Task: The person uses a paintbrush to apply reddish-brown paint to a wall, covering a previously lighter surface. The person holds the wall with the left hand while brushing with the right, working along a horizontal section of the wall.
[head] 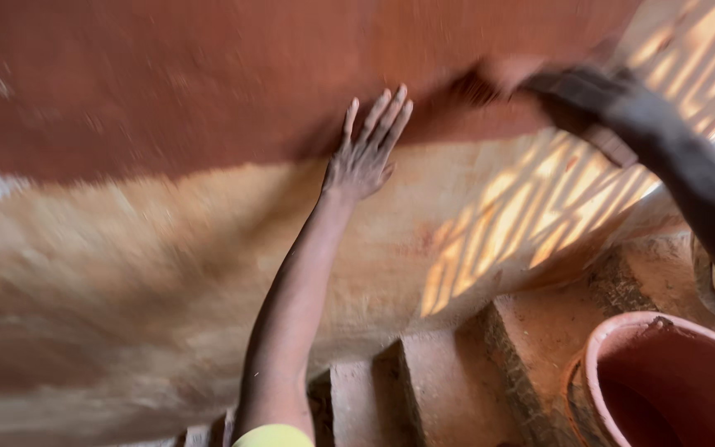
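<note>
Two hands are on a big clay wall. The left hand [363, 153] lies flat on the wall [208, 248], its grip wide, fingers spread and pointing up, holding nothing. The right hand [577, 99] is blurry and dark, pressed to the wall up high where the red-brown coat [167, 74] ends; whether its grip holds something cannot be told. Below the wall are mud bricks [448, 381]. A red-stained bucket [664, 381] stands at the lower right, near the bricks.
</note>
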